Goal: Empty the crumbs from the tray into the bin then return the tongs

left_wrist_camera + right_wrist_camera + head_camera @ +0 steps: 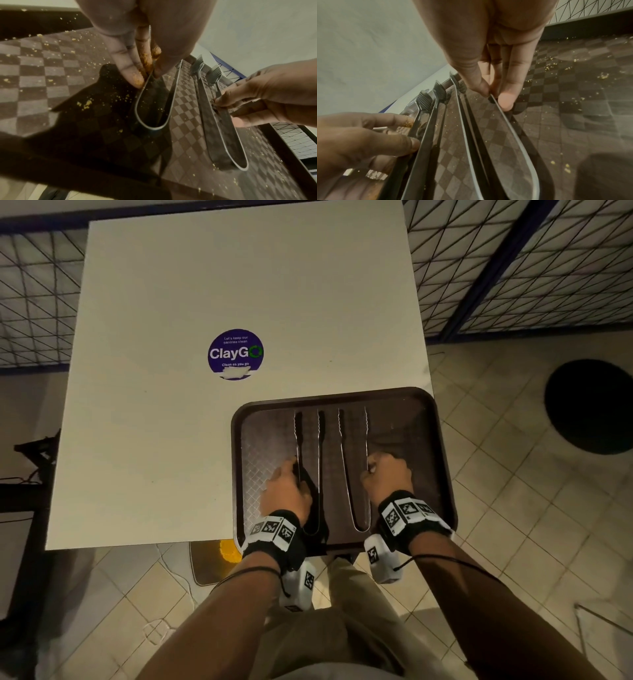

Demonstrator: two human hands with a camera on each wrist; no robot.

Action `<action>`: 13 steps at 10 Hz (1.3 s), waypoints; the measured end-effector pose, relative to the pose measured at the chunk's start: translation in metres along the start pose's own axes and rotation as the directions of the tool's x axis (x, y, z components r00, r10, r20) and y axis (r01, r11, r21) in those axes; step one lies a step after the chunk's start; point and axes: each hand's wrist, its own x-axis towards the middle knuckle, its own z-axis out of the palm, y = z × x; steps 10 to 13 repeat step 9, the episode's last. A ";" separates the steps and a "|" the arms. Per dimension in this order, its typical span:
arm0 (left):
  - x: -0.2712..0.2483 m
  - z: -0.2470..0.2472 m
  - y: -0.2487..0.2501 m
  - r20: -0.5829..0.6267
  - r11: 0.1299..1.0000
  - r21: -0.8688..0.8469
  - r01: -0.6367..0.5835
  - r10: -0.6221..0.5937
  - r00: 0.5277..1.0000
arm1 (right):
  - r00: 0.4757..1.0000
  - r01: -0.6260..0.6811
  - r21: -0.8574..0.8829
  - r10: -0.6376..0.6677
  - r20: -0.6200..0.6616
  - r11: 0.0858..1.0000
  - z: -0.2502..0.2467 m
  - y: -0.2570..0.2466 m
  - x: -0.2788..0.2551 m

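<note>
tray: the brown tray [342, 400] sits on the near right corner of the white counter [205, 285], its right and near edges hanging past the counter edge.
tongs: two metal tongs lie side by side in the tray, hinge ends toward the person; the left tongs [310, 470] and the right tongs [354, 474] are just apart.
crumbs: yellow crumbs [85, 104] are scattered over the tray's chequered floor, so the emptying is judged not yet done.
left hand: the left hand [286, 487] pinches the outer arm of the left tongs between thumb and fingertips [137, 79], which carry crumbs.
right hand: the right hand [387, 475] pinches the outer arm of the right tongs between thumb and fingers [506, 100].
bin: a dark round shape on the floor [589, 405] to the right may be the bin; it cannot be told for sure.
risk, tray: the overhanging tray could tip or slide off the corner if a hand presses on its near edge.
risk, tongs: each pair is held by one arm only, so it could swing, spring or slip out when lifted.
risk, crumbs: tongs dragged across the tray could flick crumbs onto the counter or floor.
head view only: shows the overhang, a purple sticker [235, 354] and the dark round shape.
wrist views only: show the crumbs and the exact pinch; the head view hides both.
</note>
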 end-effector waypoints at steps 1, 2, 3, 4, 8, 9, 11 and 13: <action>-0.003 0.003 0.002 -0.003 1.000 -0.012 0.010 -0.010 1.000 | 1.000 0.012 0.006 -0.012 -0.020 1.000 0.001 0.002 -0.001; -0.004 0.005 0.005 -0.005 1.000 -0.016 0.019 -0.019 1.000 | 0.999 0.022 0.021 -0.022 -0.023 1.000 0.002 0.002 -0.002; -0.005 0.005 0.007 -0.014 1.000 -0.009 0.029 -0.029 0.999 | 1.000 0.020 0.026 -0.020 -0.021 0.999 0.001 0.003 -0.002; -0.006 0.005 0.007 -0.018 1.000 -0.003 0.022 -0.022 1.000 | 1.000 0.027 0.036 -0.027 -0.013 0.999 -0.002 0.004 -0.003; -0.054 -0.058 -0.051 -0.163 0.960 -0.273 0.068 -0.116 0.980 | 0.987 0.086 0.043 -0.091 0.133 0.995 -0.036 0.052 -0.035; -0.086 -0.075 -0.102 -0.244 0.934 -0.307 0.181 -0.261 0.934 | 0.979 0.092 0.004 -0.091 0.182 0.996 -0.043 0.085 -0.067; -0.086 -0.075 -0.102 -0.244 0.934 -0.307 0.181 -0.261 0.934 | 0.979 0.092 0.004 -0.091 0.182 0.996 -0.043 0.085 -0.067; -0.086 -0.075 -0.102 -0.244 0.934 -0.307 0.181 -0.261 0.934 | 0.979 0.092 0.004 -0.091 0.182 0.996 -0.043 0.085 -0.067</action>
